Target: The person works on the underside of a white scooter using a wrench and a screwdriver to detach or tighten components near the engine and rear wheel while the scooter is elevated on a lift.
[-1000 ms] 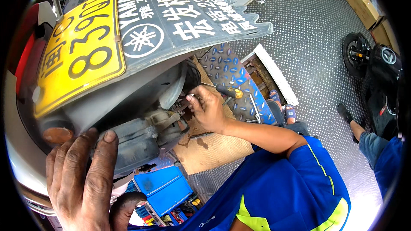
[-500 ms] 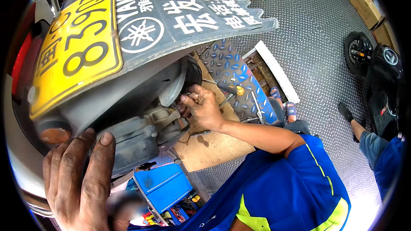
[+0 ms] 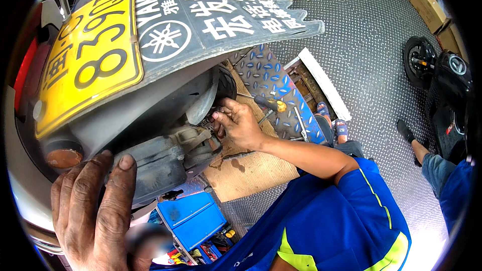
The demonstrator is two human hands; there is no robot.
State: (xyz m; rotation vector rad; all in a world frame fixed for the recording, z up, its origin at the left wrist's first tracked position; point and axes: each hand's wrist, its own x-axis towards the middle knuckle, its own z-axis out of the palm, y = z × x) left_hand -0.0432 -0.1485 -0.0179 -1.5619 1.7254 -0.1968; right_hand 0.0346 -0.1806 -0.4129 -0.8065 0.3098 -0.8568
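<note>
A raised dark mudguard [image 3: 201,40] with white lettering and a yellow plate [image 3: 88,57] covers the upper left, at a vehicle's rear. Beneath it my left hand [image 3: 90,206] rests at the left of a grimy dark housing [image 3: 145,168], fingers stretched out, thumb blurred. My right hand [image 3: 233,128] reaches to metal parts right of the housing; its fingers pinch something small that I cannot make out. A stained cardboard sheet [image 3: 246,180] lies below that hand. A yellow-black handled tool [image 3: 273,104] and a metal wrench [image 3: 301,125] are just right of it.
A blue toolbox [image 3: 193,216] with tools stands at the bottom. A white-edged frame [image 3: 326,80] borders the blue-grey plate [image 3: 258,70]. At the right are a black scooter [image 3: 447,100], cardboard boxes [image 3: 429,7] and another person's leg [image 3: 422,150]. Sandalled feet [image 3: 341,130] show beside the frame.
My right hand's fingers have shifted slightly and curl further in among the metal parts. The view has shifted a little. My left hand stays at the housing.
</note>
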